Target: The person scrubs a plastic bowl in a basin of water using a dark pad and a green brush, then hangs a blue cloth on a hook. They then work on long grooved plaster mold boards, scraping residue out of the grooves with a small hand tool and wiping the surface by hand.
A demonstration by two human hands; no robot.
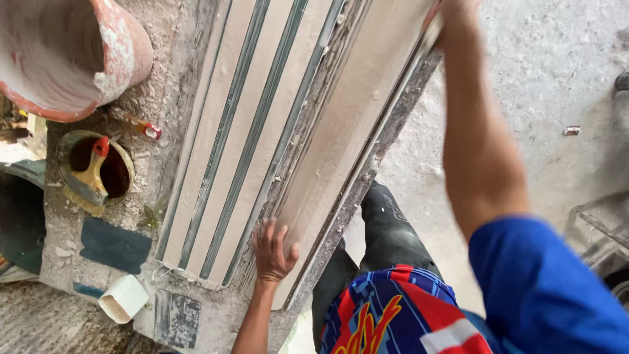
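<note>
Two hands steady one long plaster moulding strip (pixel 341 131) on the dusty surface (pixel 164 308): left hand (pixel 272 252) flat, fingers spread; right hand (pixel 452 19) grips its far edge. Finished ribbed strips (pixel 242 124) lie alongside.

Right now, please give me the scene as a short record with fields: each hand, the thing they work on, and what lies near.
Left hand: left hand flat, fingers spread, on the near end of the long pale moulding
Right hand: right hand at the moulding's far upper edge; grip cut off by the frame
Support: rough workbench
Beside: grooved pale strips
Nearby: red bucket, can with brush, white cup
</note>
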